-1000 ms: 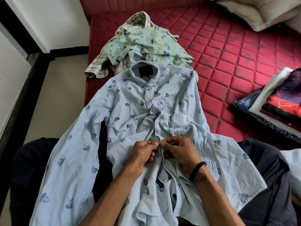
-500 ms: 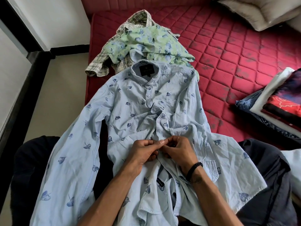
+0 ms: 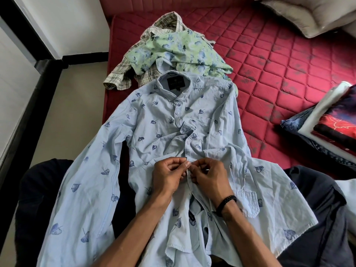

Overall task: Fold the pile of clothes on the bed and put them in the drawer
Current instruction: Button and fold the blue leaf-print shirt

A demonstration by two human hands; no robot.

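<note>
A light blue shirt (image 3: 154, 135) with dark leaf prints lies spread face up on the red quilted mattress (image 3: 269, 60), collar away from me, its hem over my lap. My left hand (image 3: 167, 176) and my right hand (image 3: 208, 176) meet at the middle of its button placket; each pinches an edge of the front opening. The upper buttons look closed and the lower front hangs open. Beyond the collar a green floral shirt (image 3: 179, 51) lies crumpled on a beige plaid shirt (image 3: 123, 74).
A stack of folded clothes (image 3: 331, 124) sits at the right on the mattress. A pale pillow (image 3: 308, 14) lies at the far right corner. Beige floor (image 3: 73, 105) and a black frame (image 3: 34, 97) run along the left. My dark trousers (image 3: 317, 218) show under the shirt.
Both hands stay pinched on the placket at about the same spot; the fingers have shifted slightly. The shirt has not moved.
</note>
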